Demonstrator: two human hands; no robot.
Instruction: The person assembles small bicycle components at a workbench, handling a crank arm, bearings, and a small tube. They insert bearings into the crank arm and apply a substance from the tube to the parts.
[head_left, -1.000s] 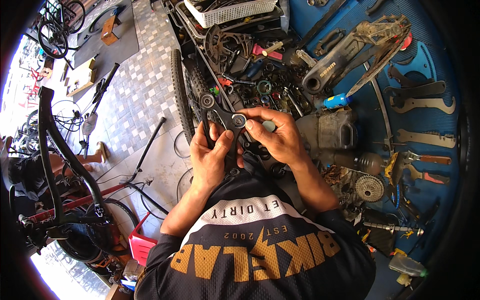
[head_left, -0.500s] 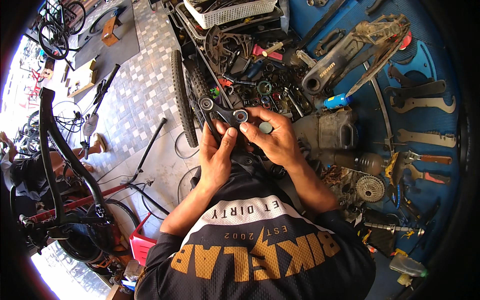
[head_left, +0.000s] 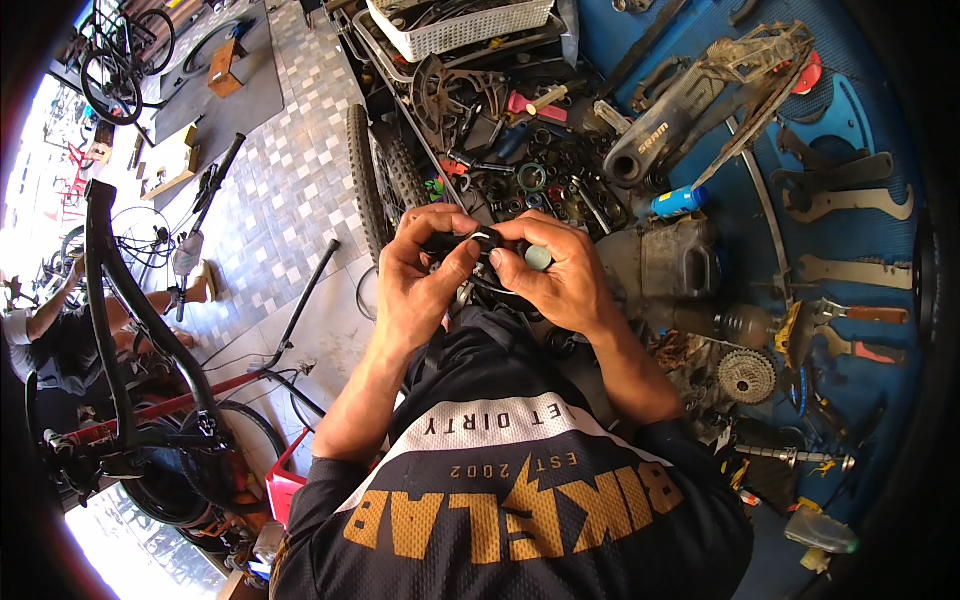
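In front of my chest, both hands hold a black bicycle suspension link (head_left: 484, 239), its visible end turned upward between my fingertips. My left hand (head_left: 422, 280) is closed around the link's left part and hides most of it. With thumb and fingertips my right hand (head_left: 560, 275) pinches the right side of that end. A small pale-green round piece (head_left: 538, 258) sits against the fingers of my right hand; what kind of thing it is cannot be made out. Below the hands, dark parts over my lap are partly hidden.
Small parts and tools crowd the bench beyond my hands, beside a bicycle tyre (head_left: 362, 190). On the right are a dirty crank arm (head_left: 650, 150), a blue can (head_left: 680, 202), a dark jug (head_left: 680, 260) and a cassette (head_left: 748, 374). A black frame (head_left: 105, 300) and another person (head_left: 60, 340) are at left.
The link has been tilted, so its two bearing ends no longer show broadside. My left hand has moved up and curled over it; my right hand has shifted slightly and keeps its pinch.
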